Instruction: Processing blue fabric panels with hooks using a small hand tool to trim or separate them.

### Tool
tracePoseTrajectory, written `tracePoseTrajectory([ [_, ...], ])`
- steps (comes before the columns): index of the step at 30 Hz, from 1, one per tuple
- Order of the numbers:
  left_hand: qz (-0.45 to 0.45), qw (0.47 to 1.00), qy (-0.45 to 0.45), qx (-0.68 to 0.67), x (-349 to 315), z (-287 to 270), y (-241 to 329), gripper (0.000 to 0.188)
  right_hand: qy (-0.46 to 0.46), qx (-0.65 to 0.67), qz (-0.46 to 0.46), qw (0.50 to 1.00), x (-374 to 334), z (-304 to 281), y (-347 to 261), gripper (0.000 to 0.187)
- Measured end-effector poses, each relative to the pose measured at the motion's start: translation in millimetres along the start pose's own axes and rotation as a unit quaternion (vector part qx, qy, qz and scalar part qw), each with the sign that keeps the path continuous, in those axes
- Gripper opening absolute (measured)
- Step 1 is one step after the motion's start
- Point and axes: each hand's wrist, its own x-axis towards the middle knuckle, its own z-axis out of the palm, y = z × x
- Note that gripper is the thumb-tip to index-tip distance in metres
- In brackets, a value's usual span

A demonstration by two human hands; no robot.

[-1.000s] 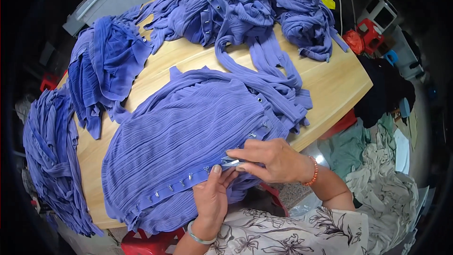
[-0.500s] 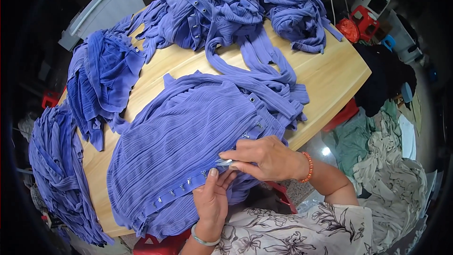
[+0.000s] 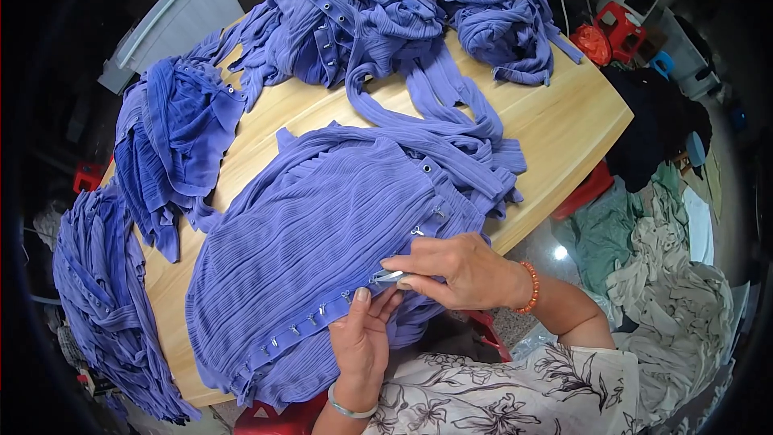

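Note:
A ribbed purple-blue knit garment lies spread at the near side of the table, its placket running slantwise toward me. Along the placket sit several small metal hooks, each with a bit of light thread or metal showing. My right hand is closed around small silvery thread snips, whose tips rest at the placket. Just left of it, my left hand pinches the placket edge between thumb and fingers, right beside the snips. Its fingertips are partly hidden by the cloth.
More purple-blue garments are heaped at the table's far side, and others hang over its left edge. The wooden table ends in a corner at right. Grey and green cloth lies on the floor; a grey bin stands far left.
The snips and right hand have shifted very slightly to the right, still at the same part of the placket. The left hand keeps its pinch; the whole view has moved a little.

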Motion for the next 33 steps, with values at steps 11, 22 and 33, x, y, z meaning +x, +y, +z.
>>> tracePoseTrajectory([
  [11,0.007,1.000,0.003,0.002,0.3,-1.1,-2.1,0.024,-0.035,0.008,0.021,0.999,7.6,0.4,-2.7,0.027],
  [22,0.007,1.000,0.008,0.005,1.1,-3.6,-2.7,0.025,-0.039,0.014,0.025,0.999,8.2,-0.6,-1.5,0.026],
  [33,-0.005,1.000,-0.001,0.014,2.1,-5.1,-1.9,0.029,0.004,0.051,0.007,0.999,7.5,3.8,5.4,0.027],
])
